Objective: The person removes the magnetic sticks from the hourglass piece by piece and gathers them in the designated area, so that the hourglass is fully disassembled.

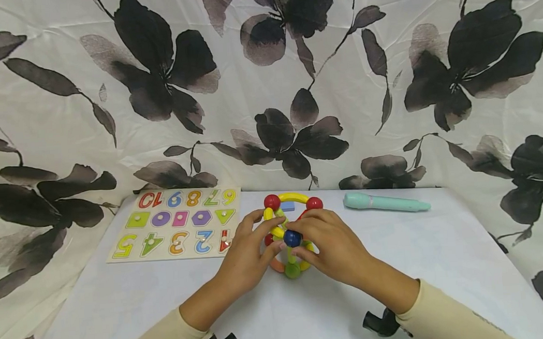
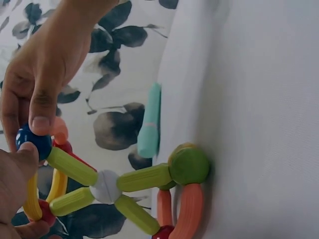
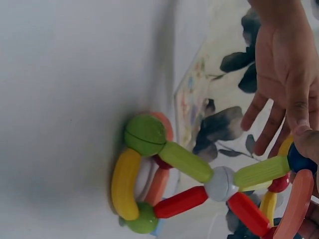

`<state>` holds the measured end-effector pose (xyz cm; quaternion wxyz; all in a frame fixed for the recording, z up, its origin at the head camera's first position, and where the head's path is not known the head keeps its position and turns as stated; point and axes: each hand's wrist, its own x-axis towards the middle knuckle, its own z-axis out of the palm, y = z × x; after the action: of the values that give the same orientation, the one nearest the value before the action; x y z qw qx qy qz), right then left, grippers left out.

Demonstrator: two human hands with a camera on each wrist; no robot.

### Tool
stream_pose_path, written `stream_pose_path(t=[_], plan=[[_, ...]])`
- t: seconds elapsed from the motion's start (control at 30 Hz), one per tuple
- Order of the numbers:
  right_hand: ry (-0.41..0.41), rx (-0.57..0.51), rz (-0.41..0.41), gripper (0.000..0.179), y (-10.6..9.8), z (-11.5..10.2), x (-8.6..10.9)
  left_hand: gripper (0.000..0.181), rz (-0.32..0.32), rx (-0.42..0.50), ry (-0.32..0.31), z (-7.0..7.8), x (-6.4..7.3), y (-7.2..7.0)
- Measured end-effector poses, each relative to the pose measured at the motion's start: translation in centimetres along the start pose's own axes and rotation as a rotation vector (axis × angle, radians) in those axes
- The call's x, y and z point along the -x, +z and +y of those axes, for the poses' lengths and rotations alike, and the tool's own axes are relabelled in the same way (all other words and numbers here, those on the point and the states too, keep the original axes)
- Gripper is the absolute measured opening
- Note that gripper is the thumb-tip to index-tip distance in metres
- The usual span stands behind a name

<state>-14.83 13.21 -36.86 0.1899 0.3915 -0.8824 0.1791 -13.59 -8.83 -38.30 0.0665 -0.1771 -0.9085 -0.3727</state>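
Ball-and-rod structure (image 2: 105, 186) stands, joined at its base; upper fitting apparently remains. Left hand (image 1: 242, 250) and right hand (image 1: 339, 243) pinch its blue ball (image 1: 293, 238).

Head: above, farther back, facing forward and down across the table (image 1: 444, 252).
Left wrist: close, sideways, facing right toward the marker (image 2: 149, 124).
Right wrist: close, sideways, facing left toward the number board (image 3: 189, 99).
Both wrists: ball-and-rod toy (image 2: 144, 178) shared.

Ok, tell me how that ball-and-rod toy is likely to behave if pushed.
The toy may swivel or come apart where rods meet balls, as it looks built from many separate pieces. Its thick rods look rigid, so probably won't bend.
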Motion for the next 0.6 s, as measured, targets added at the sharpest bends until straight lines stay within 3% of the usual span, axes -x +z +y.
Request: stream_pose_path(t=[0.27, 0.6], plan=[[-0.007, -0.021, 0.037, 0.055, 0.21, 0.09, 0.05, 0.04, 0.059, -0.035, 0.008, 0.05, -0.18, 0.17], [-0.006, -0.031, 0.043, 0.053, 0.2, 0.06, 0.05, 0.03, 0.048, -0.061, 0.071, -0.26, -0.22, 0.17]])
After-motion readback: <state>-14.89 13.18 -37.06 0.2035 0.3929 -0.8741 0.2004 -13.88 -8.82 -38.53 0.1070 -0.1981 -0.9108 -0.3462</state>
